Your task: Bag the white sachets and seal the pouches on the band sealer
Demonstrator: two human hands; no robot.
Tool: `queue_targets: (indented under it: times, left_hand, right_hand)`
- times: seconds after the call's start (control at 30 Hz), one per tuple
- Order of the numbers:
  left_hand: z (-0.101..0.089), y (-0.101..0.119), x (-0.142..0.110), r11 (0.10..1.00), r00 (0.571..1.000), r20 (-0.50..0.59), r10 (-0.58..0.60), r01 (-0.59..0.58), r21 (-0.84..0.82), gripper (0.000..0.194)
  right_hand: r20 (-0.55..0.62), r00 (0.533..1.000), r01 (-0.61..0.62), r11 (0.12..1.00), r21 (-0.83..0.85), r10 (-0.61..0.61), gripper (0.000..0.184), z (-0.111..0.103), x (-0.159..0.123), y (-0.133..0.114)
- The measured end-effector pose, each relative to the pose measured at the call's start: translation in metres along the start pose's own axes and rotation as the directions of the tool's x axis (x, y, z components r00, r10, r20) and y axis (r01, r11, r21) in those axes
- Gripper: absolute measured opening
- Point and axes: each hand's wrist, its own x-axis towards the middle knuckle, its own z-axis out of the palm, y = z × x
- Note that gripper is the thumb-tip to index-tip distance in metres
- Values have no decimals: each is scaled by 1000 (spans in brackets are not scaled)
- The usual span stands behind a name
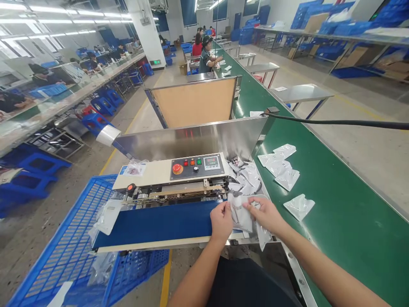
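A small white plastic bag (240, 215) is pinched between my two hands at the right end of the sealing machine (147, 177). My left hand (222, 221) grips its left edge over the blue belt (166, 224). On its right side, my right hand (263, 213) closes thumb and fingers on the upper edge. Another clear-and-white bag (262, 236) hangs below my right hand; whether that hand holds it too I cannot tell. Just behind lies a heap of white bags (249, 177). At the belt's far left end, a finished-looking flat bag (110, 216) overhangs the edge.
Several white bags (287, 177) lie on the green conveyor (335, 213) to my right. A blue basket (73, 230) with bags stands below the machine's left end. A metal panel (191, 138) rises behind the machine. A black cable (335, 123) crosses the conveyor. A co-worker (207, 57) sits farther along.
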Motion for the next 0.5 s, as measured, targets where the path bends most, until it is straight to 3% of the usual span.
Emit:
queue_targets:
  times: [0.1, 0.27, 0.43, 0.5]
  left_hand:
    - [7, -8, 18, 980, 979, -32, -200, 200, -3, 55]
    - [2, -15, 44, 944, 941, -117, -317, 301, -134, 55]
    - [-41, -19, 44, 921, 923, -150, -355, 318, -225, 59]
    - [-63, -20, 31, 948, 922, -253, -291, 243, -205, 57]
  right_hand:
    - [-11, 974, -223, 968, 113, 225, 47, -8, 25, 11]
    - [64, 936, -352, 923, 154, 346, 40, 4, 62, 2]
    - [121, 961, -264, 957, 123, 250, 35, 26, 66, -20]
    - [82, 978, -204, 967, 153, 193, 38, 26, 57, -19]
